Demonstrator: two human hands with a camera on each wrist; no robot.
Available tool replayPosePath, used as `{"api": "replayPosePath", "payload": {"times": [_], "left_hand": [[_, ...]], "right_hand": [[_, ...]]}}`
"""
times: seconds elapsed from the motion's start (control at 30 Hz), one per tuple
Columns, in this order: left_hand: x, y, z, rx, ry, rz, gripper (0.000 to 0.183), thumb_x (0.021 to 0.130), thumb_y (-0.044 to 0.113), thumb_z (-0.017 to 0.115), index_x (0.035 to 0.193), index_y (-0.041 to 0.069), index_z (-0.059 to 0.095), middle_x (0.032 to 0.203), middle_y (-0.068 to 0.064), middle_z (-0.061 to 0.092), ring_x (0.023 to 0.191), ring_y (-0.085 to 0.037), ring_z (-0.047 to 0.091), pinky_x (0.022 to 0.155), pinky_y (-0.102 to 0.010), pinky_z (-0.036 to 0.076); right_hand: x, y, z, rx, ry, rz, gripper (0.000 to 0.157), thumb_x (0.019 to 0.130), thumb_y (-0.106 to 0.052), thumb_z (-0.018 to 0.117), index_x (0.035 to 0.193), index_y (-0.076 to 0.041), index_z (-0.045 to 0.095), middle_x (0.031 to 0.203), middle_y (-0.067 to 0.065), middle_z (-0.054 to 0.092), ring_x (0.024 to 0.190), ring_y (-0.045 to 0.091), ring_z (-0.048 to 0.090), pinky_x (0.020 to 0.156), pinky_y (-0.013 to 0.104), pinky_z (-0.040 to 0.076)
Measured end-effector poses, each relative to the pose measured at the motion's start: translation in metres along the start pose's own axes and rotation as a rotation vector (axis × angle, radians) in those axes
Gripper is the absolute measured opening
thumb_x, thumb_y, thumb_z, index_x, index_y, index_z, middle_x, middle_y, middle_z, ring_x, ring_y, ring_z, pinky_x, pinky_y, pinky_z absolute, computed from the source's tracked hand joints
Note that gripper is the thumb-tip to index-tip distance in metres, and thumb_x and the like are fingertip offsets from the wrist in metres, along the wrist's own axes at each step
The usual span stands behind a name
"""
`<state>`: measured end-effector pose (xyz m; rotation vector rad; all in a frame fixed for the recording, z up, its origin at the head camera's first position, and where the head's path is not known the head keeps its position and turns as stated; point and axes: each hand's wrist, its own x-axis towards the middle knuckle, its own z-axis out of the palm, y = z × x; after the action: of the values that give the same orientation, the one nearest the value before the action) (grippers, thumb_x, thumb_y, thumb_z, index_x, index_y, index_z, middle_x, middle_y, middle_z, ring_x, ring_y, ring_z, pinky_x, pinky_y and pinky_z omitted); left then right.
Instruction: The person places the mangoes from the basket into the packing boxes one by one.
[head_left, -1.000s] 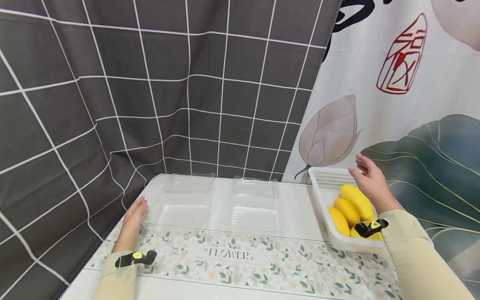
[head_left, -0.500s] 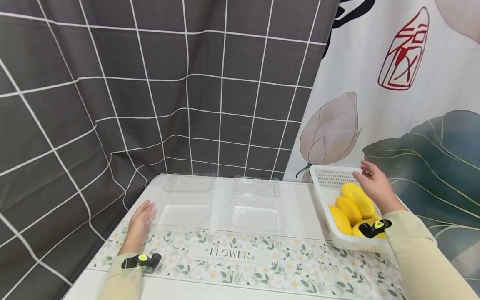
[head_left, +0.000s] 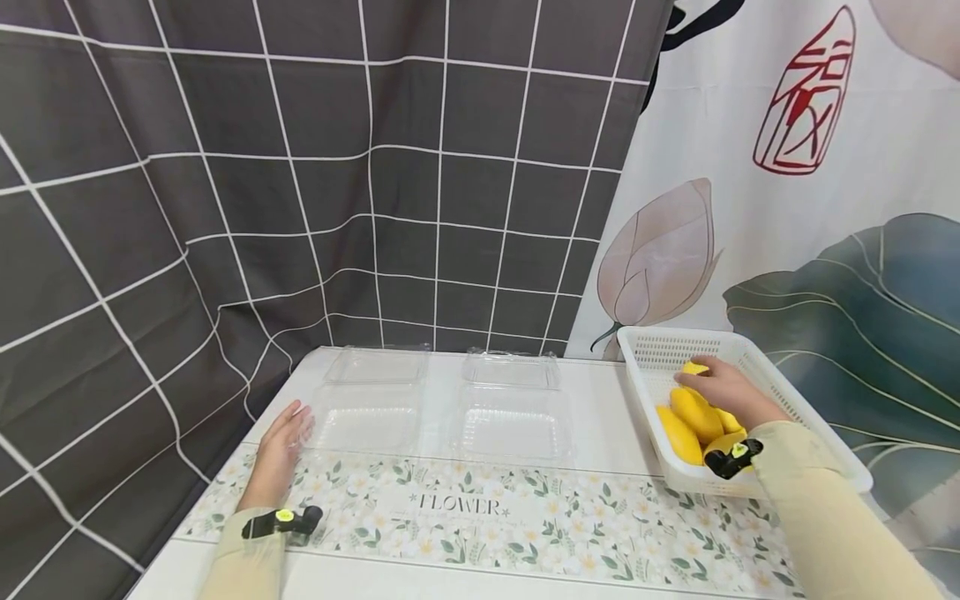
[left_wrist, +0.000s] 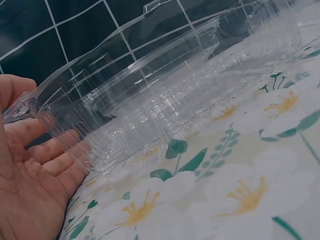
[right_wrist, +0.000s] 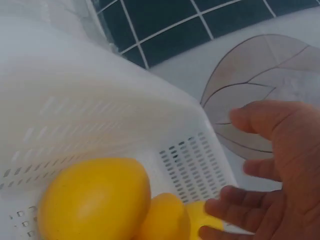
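Fruit is heaped at the near end of the basket, with the far part left bare. The farthest piece is partly covered by the right hand, whose fingers are spread and loose in the wrist view; no firm hold is shown. If only the smooth skin is caught by the fingertips, a piece could be dropped, and its neighbours, leaned on one another, could be sent rolling. The basket's side could also be knocked by the sleeve. Beside the left box, the left hand is kept unclenched; whether the plastic is touched cannot be told. Being thin and apparently light, that box could be slid or tipped by a careless nudge. The right box is left untouched.
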<state>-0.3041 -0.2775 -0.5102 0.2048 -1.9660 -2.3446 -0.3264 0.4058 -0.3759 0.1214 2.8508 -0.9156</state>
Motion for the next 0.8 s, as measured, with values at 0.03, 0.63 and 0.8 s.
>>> {"api": "replayPosePath", "payload": {"times": [0.03,0.63,0.8], "left_hand": [[-0.001,0.0,0.0,0.011,-0.004,0.005,0.058,0.098,0.035,0.039,0.148,0.018,0.014,0.151,-0.007,0.018,0.137,-0.022,0.019,0.112,-0.039,0.007],[0.001,-0.004,0.002,0.054,-0.009,0.015,0.059,0.098,0.037,0.039,0.148,0.018,0.014,0.151,-0.005,0.018,0.137,-0.021,0.018,0.112,-0.038,0.008],[0.0,-0.001,0.002,0.05,-0.029,0.019,0.061,0.098,0.038,0.039,0.149,0.018,0.012,0.152,-0.007,0.016,0.137,-0.022,0.016,0.112,-0.038,0.007]], "right_hand": [[0.0,0.001,0.002,0.003,-0.032,0.023,0.093,0.085,-0.059,0.049,0.142,0.006,0.014,0.134,0.036,0.027,0.11,0.046,0.042,0.089,0.057,0.042],[-0.009,0.003,0.034,0.216,-0.276,0.182,0.091,0.08,-0.046,0.065,0.145,-0.005,0.017,0.131,0.025,0.031,0.092,0.032,0.05,0.073,0.04,0.05],[-0.008,0.001,0.036,0.201,-0.278,0.178,0.086,0.08,-0.039,0.067,0.145,-0.007,0.02,0.131,0.026,0.03,0.092,0.033,0.048,0.07,0.04,0.05]]}}
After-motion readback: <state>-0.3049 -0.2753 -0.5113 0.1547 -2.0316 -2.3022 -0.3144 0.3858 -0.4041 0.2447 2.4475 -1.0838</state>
